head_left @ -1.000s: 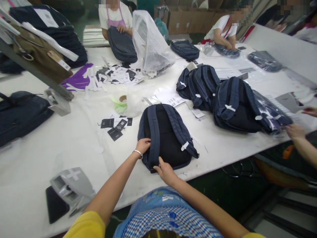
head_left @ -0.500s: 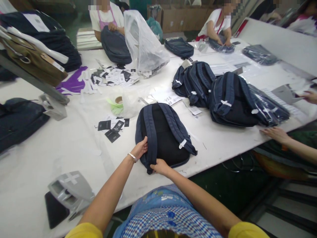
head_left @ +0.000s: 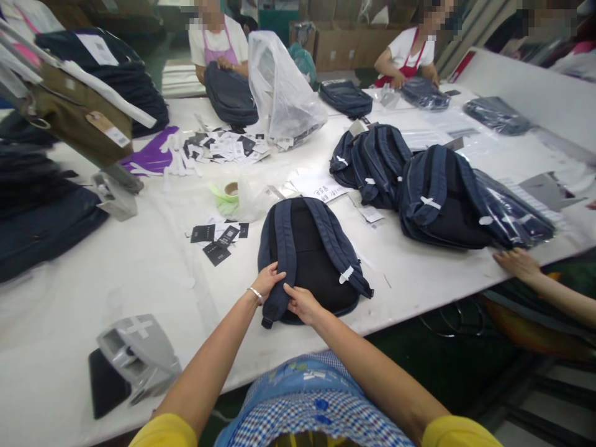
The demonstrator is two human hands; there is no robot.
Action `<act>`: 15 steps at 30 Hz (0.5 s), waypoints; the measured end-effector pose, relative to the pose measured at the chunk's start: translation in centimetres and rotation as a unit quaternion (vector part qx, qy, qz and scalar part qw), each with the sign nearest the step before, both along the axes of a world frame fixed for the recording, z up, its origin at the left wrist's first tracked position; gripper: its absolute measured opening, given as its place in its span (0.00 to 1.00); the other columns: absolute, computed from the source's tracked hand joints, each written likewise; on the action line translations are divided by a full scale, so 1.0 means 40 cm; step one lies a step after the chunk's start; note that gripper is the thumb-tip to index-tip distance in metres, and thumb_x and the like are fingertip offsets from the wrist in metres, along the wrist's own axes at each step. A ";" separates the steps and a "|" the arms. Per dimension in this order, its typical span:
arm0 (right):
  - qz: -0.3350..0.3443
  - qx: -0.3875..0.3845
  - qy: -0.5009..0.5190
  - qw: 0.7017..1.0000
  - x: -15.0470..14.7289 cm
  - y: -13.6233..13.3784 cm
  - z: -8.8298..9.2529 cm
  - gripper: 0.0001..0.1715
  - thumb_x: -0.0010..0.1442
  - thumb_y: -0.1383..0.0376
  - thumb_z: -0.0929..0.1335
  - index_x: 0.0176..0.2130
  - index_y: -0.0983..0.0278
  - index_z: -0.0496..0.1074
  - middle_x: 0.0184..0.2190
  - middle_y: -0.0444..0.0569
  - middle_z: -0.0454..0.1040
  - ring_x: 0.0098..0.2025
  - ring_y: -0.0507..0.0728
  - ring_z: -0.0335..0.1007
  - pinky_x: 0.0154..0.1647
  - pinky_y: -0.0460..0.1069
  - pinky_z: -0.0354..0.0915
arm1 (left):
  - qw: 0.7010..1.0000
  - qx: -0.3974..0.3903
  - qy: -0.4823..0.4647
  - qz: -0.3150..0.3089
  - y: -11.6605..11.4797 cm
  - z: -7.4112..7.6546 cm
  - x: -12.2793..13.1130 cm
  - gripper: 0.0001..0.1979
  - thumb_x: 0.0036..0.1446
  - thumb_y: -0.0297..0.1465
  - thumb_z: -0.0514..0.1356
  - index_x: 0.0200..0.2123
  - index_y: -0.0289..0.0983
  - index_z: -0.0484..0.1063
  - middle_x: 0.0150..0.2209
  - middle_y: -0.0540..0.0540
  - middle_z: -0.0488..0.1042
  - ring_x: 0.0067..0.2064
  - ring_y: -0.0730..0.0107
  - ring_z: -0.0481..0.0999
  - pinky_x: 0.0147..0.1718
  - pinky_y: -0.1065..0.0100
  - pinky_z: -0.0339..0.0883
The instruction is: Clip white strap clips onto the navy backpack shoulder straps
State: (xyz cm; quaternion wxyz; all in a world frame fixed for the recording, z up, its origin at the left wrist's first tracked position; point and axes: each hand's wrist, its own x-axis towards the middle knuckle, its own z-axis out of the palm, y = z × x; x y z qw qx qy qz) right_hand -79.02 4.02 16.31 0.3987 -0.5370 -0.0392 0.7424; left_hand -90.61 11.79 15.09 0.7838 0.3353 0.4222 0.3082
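A navy backpack lies back side up on the white table, its straps toward me. My left hand and my right hand both pinch the lower end of its left shoulder strap, close together near the table's front edge. The right strap carries a white clip. Both hands are closed on the strap.
Two more navy backpacks lie to the right, one partly in clear plastic. Black hang tags, a tape roll and a grey tool lie to the left. Another person's hand rests at right; other people work at the far side.
My hands have slid down the left strap and come together at its lower end. The person's hand at the right has stayed near the table edge.
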 end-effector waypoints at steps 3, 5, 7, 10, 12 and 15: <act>-0.016 -0.042 -0.021 0.999 -0.010 -0.007 -0.013 0.14 0.52 0.59 0.72 0.29 0.66 0.68 0.21 0.43 0.72 0.20 0.46 0.64 0.21 0.41 0.60 | 0.992 0.073 0.097 0.037 -0.014 0.006 0.002 0.28 0.40 0.33 0.70 0.47 0.33 0.70 0.45 0.39 0.75 0.46 0.59 0.75 0.49 0.60 0.66; -0.011 -0.038 -0.036 0.999 -0.008 -0.008 -0.013 0.13 0.51 0.59 0.73 0.29 0.66 0.69 0.20 0.42 0.71 0.18 0.45 0.61 0.17 0.40 0.55 | 0.959 0.149 0.232 0.074 -0.032 0.024 -0.010 0.27 0.40 0.34 0.70 0.46 0.35 0.71 0.45 0.39 0.75 0.45 0.59 0.74 0.47 0.61 0.66; -0.012 -0.026 -0.048 0.998 -0.005 -0.007 -0.008 0.13 0.50 0.59 0.73 0.30 0.66 0.70 0.20 0.41 0.70 0.16 0.44 0.57 0.15 0.40 0.50 | 0.902 0.205 0.368 0.091 -0.054 0.047 -0.030 0.20 0.46 0.39 0.66 0.42 0.37 0.73 0.40 0.41 0.76 0.40 0.60 0.75 0.45 0.60 0.66; -0.006 0.012 -0.085 0.996 -0.004 -0.007 0.004 0.14 0.50 0.58 0.72 0.30 0.66 0.72 0.20 0.42 0.71 0.17 0.46 0.57 0.15 0.41 0.48 | 0.889 0.175 0.424 0.012 -0.083 0.070 -0.059 0.17 0.52 0.46 0.59 0.28 0.37 0.74 0.28 0.44 0.76 0.33 0.61 0.74 0.39 0.62 0.67; 0.003 0.053 -0.117 0.992 -0.007 -0.007 0.012 0.16 0.50 0.56 0.72 0.30 0.67 0.73 0.21 0.44 0.73 0.20 0.48 0.62 0.18 0.42 0.53 | 0.931 0.084 0.351 -0.047 -0.086 0.069 -0.064 0.19 0.50 0.47 0.60 0.24 0.36 0.74 0.25 0.45 0.76 0.31 0.62 0.74 0.34 0.64 0.68; 0.010 0.107 -0.133 0.985 -0.013 -0.008 0.020 0.19 0.48 0.53 0.72 0.32 0.66 0.74 0.26 0.46 0.76 0.29 0.54 0.70 0.25 0.45 0.61 | 0.977 -0.070 0.197 -0.036 -0.064 0.051 -0.045 0.18 0.43 0.44 0.67 0.30 0.34 0.75 0.29 0.44 0.78 0.31 0.62 0.76 0.32 0.65 0.70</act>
